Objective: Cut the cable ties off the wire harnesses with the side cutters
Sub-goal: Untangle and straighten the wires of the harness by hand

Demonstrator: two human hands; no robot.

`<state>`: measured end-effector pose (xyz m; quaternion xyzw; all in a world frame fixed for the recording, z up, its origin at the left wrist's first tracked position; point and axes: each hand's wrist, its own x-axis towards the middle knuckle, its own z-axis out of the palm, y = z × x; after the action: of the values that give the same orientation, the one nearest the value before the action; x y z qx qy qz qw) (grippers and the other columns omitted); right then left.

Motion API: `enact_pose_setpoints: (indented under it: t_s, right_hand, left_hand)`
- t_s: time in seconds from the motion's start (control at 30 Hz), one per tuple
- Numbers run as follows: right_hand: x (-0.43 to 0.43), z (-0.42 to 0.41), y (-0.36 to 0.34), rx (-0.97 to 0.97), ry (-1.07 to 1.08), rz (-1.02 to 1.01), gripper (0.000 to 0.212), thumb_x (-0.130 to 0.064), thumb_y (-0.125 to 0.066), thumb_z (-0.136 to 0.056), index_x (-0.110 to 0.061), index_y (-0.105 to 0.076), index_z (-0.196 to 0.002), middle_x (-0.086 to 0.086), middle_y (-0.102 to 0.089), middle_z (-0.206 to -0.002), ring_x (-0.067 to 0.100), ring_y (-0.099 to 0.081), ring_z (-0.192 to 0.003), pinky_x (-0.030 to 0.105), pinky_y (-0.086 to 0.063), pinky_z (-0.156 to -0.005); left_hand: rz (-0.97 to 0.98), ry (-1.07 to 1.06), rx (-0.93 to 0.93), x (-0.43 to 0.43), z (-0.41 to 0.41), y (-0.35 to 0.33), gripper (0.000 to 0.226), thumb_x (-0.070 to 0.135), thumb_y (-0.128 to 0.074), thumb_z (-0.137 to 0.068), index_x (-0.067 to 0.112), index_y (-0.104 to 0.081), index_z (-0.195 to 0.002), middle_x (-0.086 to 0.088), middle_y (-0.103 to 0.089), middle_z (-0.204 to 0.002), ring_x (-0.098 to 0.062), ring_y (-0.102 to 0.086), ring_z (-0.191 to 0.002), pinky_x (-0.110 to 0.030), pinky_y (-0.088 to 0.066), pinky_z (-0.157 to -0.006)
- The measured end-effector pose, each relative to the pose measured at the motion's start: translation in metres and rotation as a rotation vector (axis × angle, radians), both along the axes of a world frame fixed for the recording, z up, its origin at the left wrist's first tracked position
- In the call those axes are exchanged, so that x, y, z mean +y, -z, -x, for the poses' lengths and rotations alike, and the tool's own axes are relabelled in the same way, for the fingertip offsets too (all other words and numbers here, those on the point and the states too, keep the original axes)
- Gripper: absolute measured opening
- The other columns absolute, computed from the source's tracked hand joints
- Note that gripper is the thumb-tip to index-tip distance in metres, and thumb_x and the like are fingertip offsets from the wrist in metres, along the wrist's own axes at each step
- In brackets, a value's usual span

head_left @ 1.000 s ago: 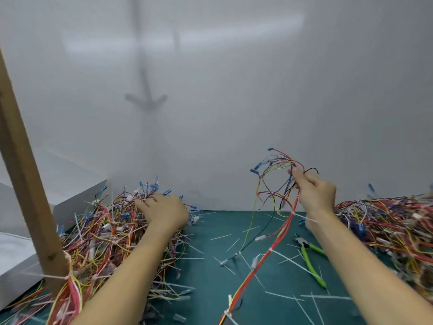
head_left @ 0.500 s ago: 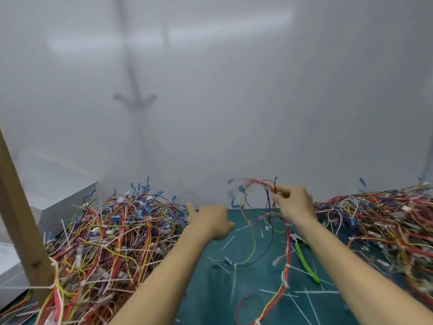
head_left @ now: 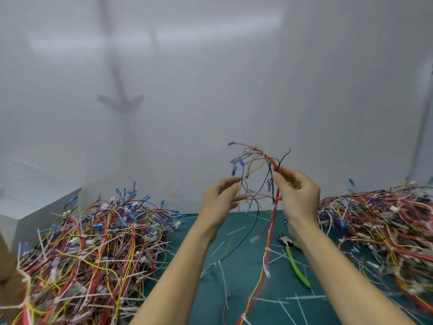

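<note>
Tabletop: dark teal. Side cutters: lime-green handles. Held harness: red, yellow, black and purple wires, blue connectors. Loose cable ties: white. Wall: pale grey.

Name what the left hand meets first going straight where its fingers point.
Likely the loose wires of the held harness; the left hand points rightward at them, nearly touching, though depth is unclear.

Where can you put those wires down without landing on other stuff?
The barest spot is the green mat between the left pile and the cutters, under the hanging wires, with only loose cut ties on it. Both sides are crowded: the right pile fills its side too.
</note>
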<state>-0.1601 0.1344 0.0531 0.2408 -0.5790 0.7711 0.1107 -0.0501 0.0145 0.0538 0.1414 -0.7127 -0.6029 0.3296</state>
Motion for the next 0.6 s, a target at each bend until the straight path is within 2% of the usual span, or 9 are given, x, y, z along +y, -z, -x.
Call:
enact_pose_setpoints:
  t_s: [0.07, 0.17, 0.23, 0.3, 0.4, 0.5, 0.6]
  right_hand:
    - [0.007, 0.000, -0.014, 0.013, 0.000, 0.106, 0.020, -0.017, -0.073, -0.088, -0.036, -0.071, -0.088, -0.012, -0.073, -0.086, 0.003, -0.067, -0.077, 0.027, -0.056, -0.072]
    - [0.018, 0.000, -0.032, 0.077, 0.016, 0.197, 0.015, -0.018, -0.073, -0.088, -0.033, -0.073, -0.089, -0.009, -0.071, -0.083, 0.011, -0.062, -0.072, 0.035, -0.055, -0.071]
    - [0.024, 0.001, -0.040, 0.125, 0.022, 0.215, 0.011, -0.021, -0.073, -0.088, -0.032, -0.073, -0.089, -0.009, -0.070, -0.081, 0.013, -0.059, -0.070, 0.035, -0.054, -0.067]
    - [0.027, 0.002, -0.042, 0.157, 0.020, 0.200, 0.009, -0.022, -0.072, -0.088, -0.031, -0.073, -0.088, -0.011, -0.069, -0.077, 0.013, -0.057, -0.066, 0.035, -0.052, -0.063]
    - [0.027, -0.001, -0.038, 0.196, 0.007, 0.105, 0.015, -0.020, -0.072, -0.088, -0.034, -0.071, -0.084, -0.015, -0.069, -0.074, 0.007, -0.058, -0.063, 0.037, -0.052, -0.063]
    - [0.024, -0.007, -0.032, 0.241, -0.028, -0.025, 0.013, -0.019, -0.073, -0.087, -0.032, -0.073, -0.085, -0.015, -0.071, -0.075, 0.005, -0.061, -0.065, 0.043, -0.058, -0.067]
    - [0.023, -0.012, -0.030, 0.285, -0.048, -0.109, 0.008, -0.023, -0.075, -0.086, -0.031, -0.075, -0.086, -0.013, -0.073, -0.077, 0.014, -0.066, -0.072, 0.045, -0.059, -0.071]
  left_hand:
    - [-0.045, 0.048, 0.106, 0.006, 0.003, -0.011, 0.025, 0.016, -0.047, -0.102, 0.021, -0.064, -0.121, 0.008, -0.067, -0.120, -0.010, -0.071, -0.101, -0.026, -0.055, -0.086]
    - [-0.188, 0.139, 0.257, 0.018, 0.005, -0.029, 0.026, 0.014, -0.049, -0.102, 0.013, -0.063, -0.123, -0.003, -0.065, -0.128, -0.017, -0.069, -0.109, -0.033, -0.056, -0.090]
    - [-0.325, 0.221, 0.363, 0.028, 0.005, -0.039, 0.028, 0.013, -0.052, -0.100, 0.005, -0.062, -0.124, -0.012, -0.065, -0.127, -0.024, -0.066, -0.114, -0.041, -0.056, -0.092]
    - [-0.367, 0.271, 0.415, 0.036, 0.006, -0.045, 0.031, 0.015, -0.055, -0.098, 0.001, -0.061, -0.124, -0.016, -0.065, -0.127, -0.028, -0.063, -0.118, -0.047, -0.055, -0.094]
    - [-0.286, 0.220, 0.380, 0.047, 0.009, -0.048, 0.028, 0.014, -0.060, -0.095, 0.002, -0.065, -0.120, -0.009, -0.069, -0.118, -0.022, -0.063, -0.118, -0.047, -0.052, -0.100]
    - [-0.137, 0.132, 0.335, 0.053, 0.011, -0.044, 0.020, 0.015, -0.064, -0.093, 0.013, -0.070, -0.113, 0.005, -0.073, -0.103, -0.007, -0.066, -0.103, -0.037, -0.052, -0.101]
    - [-0.073, 0.104, 0.325, 0.055, 0.011, -0.039, 0.022, 0.014, -0.063, -0.094, 0.017, -0.067, -0.116, 0.005, -0.074, -0.109, -0.007, -0.067, -0.106, -0.028, -0.052, -0.096]
